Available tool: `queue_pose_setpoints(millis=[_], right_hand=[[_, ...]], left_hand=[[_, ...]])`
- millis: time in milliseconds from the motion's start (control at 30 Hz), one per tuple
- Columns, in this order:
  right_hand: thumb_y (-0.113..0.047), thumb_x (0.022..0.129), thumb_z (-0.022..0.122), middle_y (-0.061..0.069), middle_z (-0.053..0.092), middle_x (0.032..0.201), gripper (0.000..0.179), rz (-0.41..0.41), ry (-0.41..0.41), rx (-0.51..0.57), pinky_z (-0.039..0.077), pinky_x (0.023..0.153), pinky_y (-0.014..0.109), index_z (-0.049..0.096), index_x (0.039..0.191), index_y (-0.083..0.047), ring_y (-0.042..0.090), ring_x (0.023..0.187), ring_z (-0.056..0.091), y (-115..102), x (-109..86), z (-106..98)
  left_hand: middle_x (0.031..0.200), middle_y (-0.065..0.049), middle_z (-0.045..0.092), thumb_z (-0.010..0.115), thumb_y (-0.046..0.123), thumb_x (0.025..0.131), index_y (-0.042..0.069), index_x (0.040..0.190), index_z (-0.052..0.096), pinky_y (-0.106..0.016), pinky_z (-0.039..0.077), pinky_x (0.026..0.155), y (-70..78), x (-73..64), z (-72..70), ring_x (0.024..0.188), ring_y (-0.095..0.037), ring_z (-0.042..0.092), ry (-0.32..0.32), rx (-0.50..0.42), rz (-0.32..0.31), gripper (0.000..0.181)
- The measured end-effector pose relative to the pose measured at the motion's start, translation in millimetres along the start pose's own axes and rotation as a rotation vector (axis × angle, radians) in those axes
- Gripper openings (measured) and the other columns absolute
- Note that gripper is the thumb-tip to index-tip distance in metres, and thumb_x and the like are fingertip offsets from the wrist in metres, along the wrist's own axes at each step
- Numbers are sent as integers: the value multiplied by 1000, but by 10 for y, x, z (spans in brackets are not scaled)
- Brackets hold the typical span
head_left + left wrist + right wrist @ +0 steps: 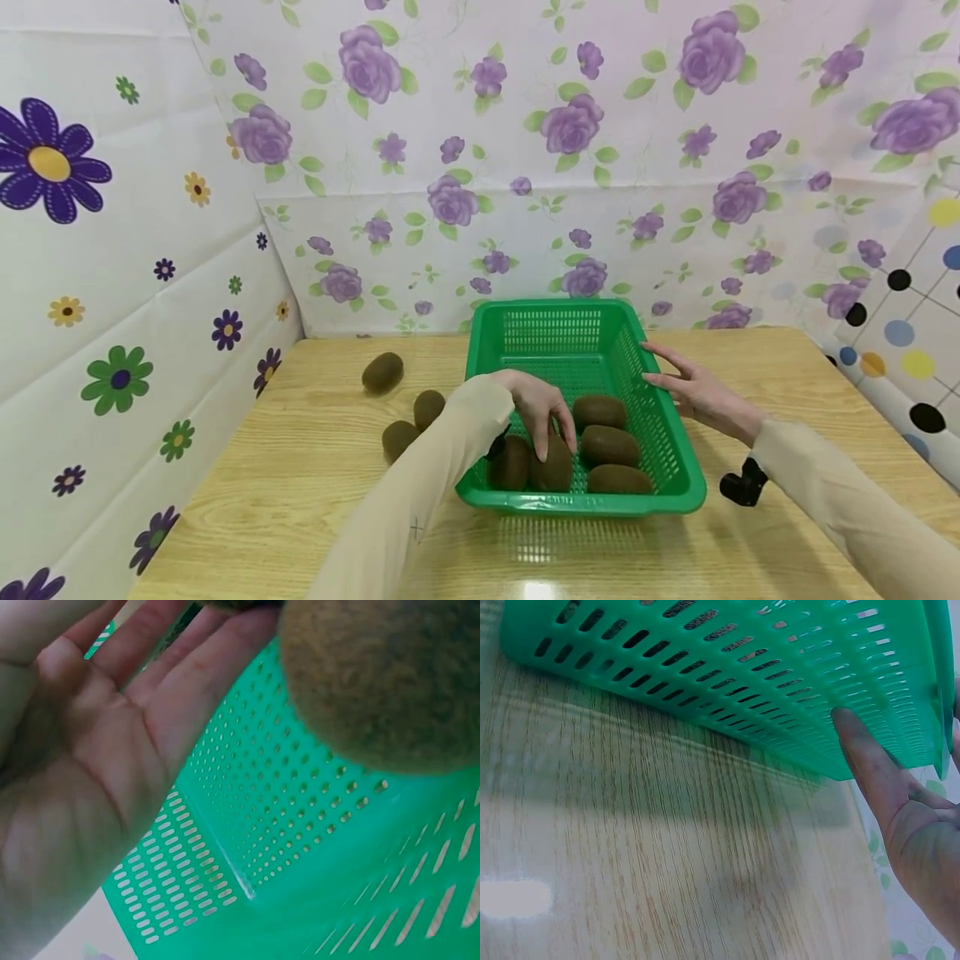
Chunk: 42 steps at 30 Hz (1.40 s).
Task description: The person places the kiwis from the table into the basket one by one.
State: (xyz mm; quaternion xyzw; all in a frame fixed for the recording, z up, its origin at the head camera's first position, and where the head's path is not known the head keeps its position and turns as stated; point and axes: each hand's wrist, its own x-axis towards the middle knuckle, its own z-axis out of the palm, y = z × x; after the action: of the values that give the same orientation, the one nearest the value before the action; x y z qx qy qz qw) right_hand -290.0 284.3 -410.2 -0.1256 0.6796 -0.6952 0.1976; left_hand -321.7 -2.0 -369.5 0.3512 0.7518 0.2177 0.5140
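Note:
A green plastic basket (551,502) stands on the table with several brown kiwis in it. My left hand (536,404) reaches down into its near left part, fingers and thumb pinching a kiwi (552,468). Another kiwi (510,463) lies just left of the held one, partly behind the wrist. Three kiwis, the middle one (609,447) among them, are lined up on the right. My right hand (697,392) touches the basket's right side with extended fingers; in the right wrist view a fingertip (844,720) rests against the slotted wall.
Left of the basket, three kiwis lie on the wooden table (300,500): one (382,372) farther back, plus a pair (429,409) close to the left forearm. Flower-printed cloth (450,250) hangs behind the table and along its left side.

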Motion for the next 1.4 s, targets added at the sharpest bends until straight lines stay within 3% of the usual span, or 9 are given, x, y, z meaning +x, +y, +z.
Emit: queue_pose_setpoints(millis=[67, 200, 267, 467, 633, 867, 1100, 1267, 1400], right_hand=[[-16, 95, 50, -4, 27, 54, 67, -3, -3, -2, 34, 52, 32, 8, 147, -21, 17, 49, 18, -2, 1, 4], [-16, 95, 49, -4, 27, 54, 66, -4, -3, -1, 21, 54, 38, 8, 147, -21, 17, 49, 18, -11, 3, 22], [-16, 95, 49, -4, 27, 53, 66, -1, -3, 2, 22, 54, 38, 8, 147, -22, 17, 49, 18, -15, 7, 31], [-15, 95, 49, -4, 27, 53, 66, 0, -7, 8, 34, 52, 32, 7, 147, -21, 17, 49, 17, -22, 16, 29], [-15, 95, 49, -4, 30, 55, 66, 4, -6, 15, 45, 60, 32, 8, 147, -21, 17, 50, 18, -11, 28, 24], [-15, 95, 49, -3, 32, 55, 67, 6, -6, 16, 48, 68, 38, 7, 147, -21, 15, 48, 23, 12, 36, 29], [-15, 95, 50, -3, 28, 52, 65, 3, 7, 7, 43, 59, 33, 11, 147, -23, 15, 45, 21, 22, 35, 28], [-16, 95, 50, -5, 29, 52, 66, 6, 5, 5, 43, 58, 32, 9, 147, -22, 15, 46, 21, 21, 21, 19], [-15, 95, 49, -5, 29, 53, 66, 4, 14, 8, 36, 52, 31, 9, 147, -22, 16, 47, 20, 14, 5, 6]], left_hand=[[116, 4, 50, 70, -8, 72, 5, 111, 64, -26, 47, 76, 4, 11, 13, 100, -11, 53, -15, -15, -15, 42], [117, 3, 50, 69, -8, 72, 5, 111, 64, -26, 47, 76, 7, 20, 35, 98, -11, 53, -33, -24, -35, 41], [117, 3, 50, 69, -8, 73, 5, 111, 64, -26, 47, 76, 9, 17, 42, 99, -11, 53, -36, -19, -41, 40], [117, 4, 51, 70, -3, 75, 8, 115, 62, -23, 45, 77, 14, -13, 33, 108, -10, 47, -37, 34, -56, 43], [120, 2, 51, 69, -7, 75, 6, 120, 59, -24, 45, 78, -6, -26, 29, 109, -12, 47, -35, 2, -55, 48], [124, -1, 48, 68, -6, 76, 10, 127, 53, -24, 45, 79, -2, -76, 14, 114, -18, 44, 17, -14, -39, 56], [127, -8, 48, 68, -3, 78, 9, 131, 49, -25, 45, 80, 71, -318, -105, 112, -20, 48, 91, -20, 67, 58], [127, -12, 49, 68, -3, 78, 6, 132, 46, -28, 45, 81, 83, -599, -209, 107, -17, 51, 160, -7, 182, 60], [127, -9, 49, 69, 0, 78, 6, 132, 46, -29, 45, 82, 52, -829, -287, 112, -21, 48, 246, 15, 222, 59]])
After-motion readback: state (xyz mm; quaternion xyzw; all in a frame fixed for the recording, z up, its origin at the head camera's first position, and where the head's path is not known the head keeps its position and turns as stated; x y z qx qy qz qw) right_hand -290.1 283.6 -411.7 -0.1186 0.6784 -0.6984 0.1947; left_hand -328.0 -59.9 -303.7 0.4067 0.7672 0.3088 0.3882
